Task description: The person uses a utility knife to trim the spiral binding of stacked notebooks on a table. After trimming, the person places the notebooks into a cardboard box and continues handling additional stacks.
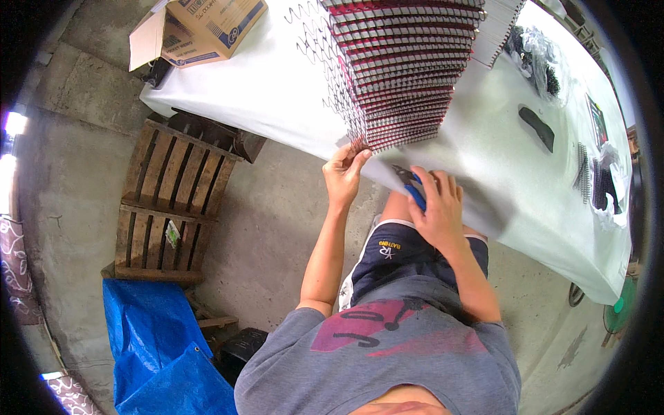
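Printing marks the cardboard box (213,29), dark shorts (408,264) and grey shirt (394,353).

Grey concrete floor (270,207) spans the centre; a brown slatted wooden pallet (169,211) occupies the left. A long white-covered table (263,90) runs from upper left to right; white light (8,181) glares at far left.

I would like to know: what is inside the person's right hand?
The right hand holds blue-handled pliers; their dark head and part of the blue handles show. The rest is covered by the hand and cannot be seen.
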A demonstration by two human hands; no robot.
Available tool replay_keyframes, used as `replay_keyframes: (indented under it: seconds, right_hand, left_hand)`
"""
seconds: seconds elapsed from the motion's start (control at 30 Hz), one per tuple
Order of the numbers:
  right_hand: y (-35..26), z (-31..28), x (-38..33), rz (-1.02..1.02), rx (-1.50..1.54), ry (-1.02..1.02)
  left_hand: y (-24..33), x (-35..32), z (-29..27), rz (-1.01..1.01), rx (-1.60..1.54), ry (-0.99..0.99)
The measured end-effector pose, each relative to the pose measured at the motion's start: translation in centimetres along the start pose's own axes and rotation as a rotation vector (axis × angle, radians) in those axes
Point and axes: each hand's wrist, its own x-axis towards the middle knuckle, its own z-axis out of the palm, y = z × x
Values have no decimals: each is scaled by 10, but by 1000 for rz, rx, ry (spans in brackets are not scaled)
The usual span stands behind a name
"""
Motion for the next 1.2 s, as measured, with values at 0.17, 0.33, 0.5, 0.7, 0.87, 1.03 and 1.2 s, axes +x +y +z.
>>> replay_keyframes:
  seconds: [0.17,0.33,0.5,0.7,0.87,1.03,1.2]
  right_hand:
    - [-14,18,11,9,-256,97]
    - [-18,29,17,20,-257,128]
    - [-21,32,24,45,-316,110]
    - [-20,33,29,22,-294,122]
    - [-15,36,32,24,-238,73]
    - [0,44,35,31,-123,52]
    - [-2,37,34,50,-124,15]
  left_hand:
    - [7,-4,1,-105,-94,-23]
    - [9,-8,8,-74,-48,12]
    - [6,-6,8,-75,-27,45]
    - [7,-6,9,-74,-69,59]
    - [5,-8,9,-78,-105,66]
    - [4,-8,9,-73,-71,79]
    - [7,-6,4,-80,-53,19]
